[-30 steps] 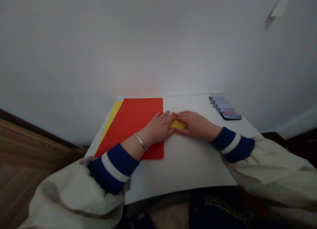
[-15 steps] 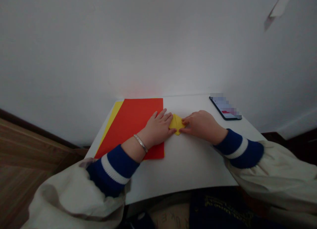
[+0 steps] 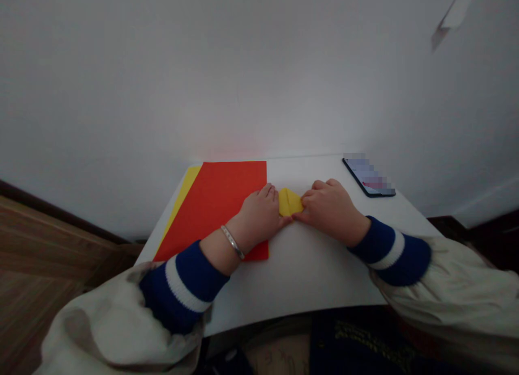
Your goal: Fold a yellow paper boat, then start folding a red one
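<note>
Through the head camera I find the folded yellow paper between the two hands — the left hand grips its left edge, the right hand pinches its right corner, presumably so neither side slips. Beneath the left hand, a red sheet overlaps a yellow sheet; a phone lies beyond the right hand — perhaps for easy viewing.
</note>
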A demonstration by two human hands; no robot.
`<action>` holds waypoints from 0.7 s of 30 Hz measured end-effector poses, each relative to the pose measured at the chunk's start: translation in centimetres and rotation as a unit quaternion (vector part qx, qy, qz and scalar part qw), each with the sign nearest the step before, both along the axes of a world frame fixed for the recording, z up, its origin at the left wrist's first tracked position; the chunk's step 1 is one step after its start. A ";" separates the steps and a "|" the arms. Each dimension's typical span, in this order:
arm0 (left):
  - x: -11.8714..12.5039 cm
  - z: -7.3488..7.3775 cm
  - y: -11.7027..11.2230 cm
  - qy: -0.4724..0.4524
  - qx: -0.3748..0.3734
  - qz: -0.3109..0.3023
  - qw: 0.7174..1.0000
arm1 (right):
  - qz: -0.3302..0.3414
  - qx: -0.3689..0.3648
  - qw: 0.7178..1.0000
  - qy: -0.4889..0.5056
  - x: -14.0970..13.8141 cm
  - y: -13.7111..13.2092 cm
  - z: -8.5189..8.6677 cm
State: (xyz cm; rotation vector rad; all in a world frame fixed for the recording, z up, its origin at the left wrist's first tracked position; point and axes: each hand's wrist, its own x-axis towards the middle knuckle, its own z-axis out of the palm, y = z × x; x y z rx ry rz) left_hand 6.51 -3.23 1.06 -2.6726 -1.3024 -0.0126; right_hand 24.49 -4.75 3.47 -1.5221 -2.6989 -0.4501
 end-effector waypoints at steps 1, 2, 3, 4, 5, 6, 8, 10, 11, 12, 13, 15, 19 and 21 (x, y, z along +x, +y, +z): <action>0.0 0.0 -0.1 -0.003 -0.002 0.002 1.000 | -0.001 0.003 1.000 0.001 0.0 0.0 0.0; 0.1 0.0 -0.1 -0.006 -0.003 0.005 1.000 | -0.003 0.006 1.000 0.001 -0.1 -0.1 0.0; 0.1 0.0 -0.2 -0.007 -0.002 0.009 1.000 | -0.006 0.008 1.000 0.000 -0.1 -0.1 -0.1; 0.2 0.0 -0.2 -0.007 -0.002 0.015 1.000 | -0.009 0.009 1.000 -0.001 0.0 -0.1 -0.1; 0.2 0.0 -0.2 -0.006 -0.003 0.020 1.000 | -0.012 0.009 1.000 -0.003 0.0 -0.1 -0.1; 0.2 -0.1 -0.2 -0.002 -0.005 0.022 1.000 | -0.013 0.008 1.000 -0.005 0.0 -0.1 -0.2; 0.1 -0.3 -0.1 0.008 -0.014 0.018 1.000 | -0.014 0.008 1.000 -0.005 0.0 -0.1 -0.2; -0.2 -0.7 0.1 0.013 -0.022 0.008 1.000 | -0.012 0.011 1.000 -0.001 0.1 -0.1 -0.3; -0.3 -0.9 0.2 0.009 -0.023 0.009 1.000 | -0.013 0.014 1.000 0.003 0.1 0.0 -0.4; -0.4 -1.1 0.3 0.003 -0.023 0.009 1.000 | -0.013 0.017 1.000 0.005 0.1 0.0 -0.5; -0.5 -1.2 0.3 -0.004 -0.023 0.014 1.000 | -0.014 0.019 1.000 0.007 0.1 0.0 -0.6; -0.6 -1.4 0.3 -0.015 -0.025 0.024 0.999 | -0.019 0.024 0.999 0.011 0.2 0.0 -0.7; -0.5 -1.6 0.2 -0.019 -0.043 0.040 0.998 | -0.028 0.026 0.999 0.024 0.4 0.0 -1.0; -0.4 -1.7 0.1 -0.021 -0.052 0.044 0.997 | -0.027 0.020 0.999 0.025 0.4 0.0 -1.0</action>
